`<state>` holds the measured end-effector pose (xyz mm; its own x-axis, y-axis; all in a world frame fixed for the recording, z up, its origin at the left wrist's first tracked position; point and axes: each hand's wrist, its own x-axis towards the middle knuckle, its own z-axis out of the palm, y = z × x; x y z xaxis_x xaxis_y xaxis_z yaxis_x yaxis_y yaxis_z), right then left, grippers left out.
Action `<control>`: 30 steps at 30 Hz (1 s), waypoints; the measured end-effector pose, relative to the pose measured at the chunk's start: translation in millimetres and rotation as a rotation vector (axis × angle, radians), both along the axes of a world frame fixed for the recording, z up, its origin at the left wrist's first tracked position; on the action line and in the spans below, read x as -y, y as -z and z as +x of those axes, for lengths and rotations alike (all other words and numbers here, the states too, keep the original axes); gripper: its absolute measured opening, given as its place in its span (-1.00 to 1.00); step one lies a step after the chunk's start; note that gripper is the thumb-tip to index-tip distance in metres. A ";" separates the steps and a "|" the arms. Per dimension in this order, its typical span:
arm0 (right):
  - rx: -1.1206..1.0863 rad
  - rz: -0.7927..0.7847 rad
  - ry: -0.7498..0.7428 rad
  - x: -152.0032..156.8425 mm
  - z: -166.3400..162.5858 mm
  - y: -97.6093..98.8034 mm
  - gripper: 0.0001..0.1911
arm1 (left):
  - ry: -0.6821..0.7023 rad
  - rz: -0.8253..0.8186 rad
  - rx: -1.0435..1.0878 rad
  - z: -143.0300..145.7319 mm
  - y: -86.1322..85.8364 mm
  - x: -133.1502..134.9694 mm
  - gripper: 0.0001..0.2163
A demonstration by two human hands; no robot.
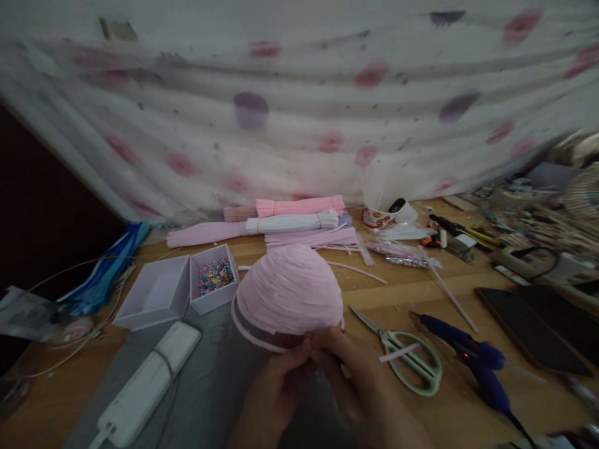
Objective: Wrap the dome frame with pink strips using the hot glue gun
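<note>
A pink dome (290,288) wrapped in layered strips sits at the middle of the wooden table (412,293). My left hand (274,396) and my right hand (362,386) meet at the dome's near rim, fingers pinched together on its lower edge. A loose pink strip (253,333) curls out from the rim on the left. Green-handled scissors (407,358) lie just right of my right hand, and a blue glue gun (472,362) lies beyond them.
Bundles of pink and white strips (299,218) lie behind the dome. Two white boxes stand at left, one empty (154,293), one with coloured beads (215,277). A white power strip (145,383) lies near left. A dark tablet (528,330) and cluttered tools sit at right.
</note>
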<state>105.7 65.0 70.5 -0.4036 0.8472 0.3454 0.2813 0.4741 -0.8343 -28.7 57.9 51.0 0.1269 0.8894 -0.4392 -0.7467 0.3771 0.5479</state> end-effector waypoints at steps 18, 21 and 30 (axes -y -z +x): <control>-0.129 -0.152 0.108 1.0 -2.6 9.6 -0.81 | -0.299 0.102 -0.256 8.9 8.1 1.9 -0.76; -0.096 -0.144 0.126 0.8 -2.1 6.7 -0.79 | -0.287 0.119 -0.291 7.0 12.5 2.0 -0.78; -0.054 -0.155 0.128 -6.7 -0.2 2.8 -0.79 | -0.329 0.141 -0.412 11.5 10.5 2.2 -0.79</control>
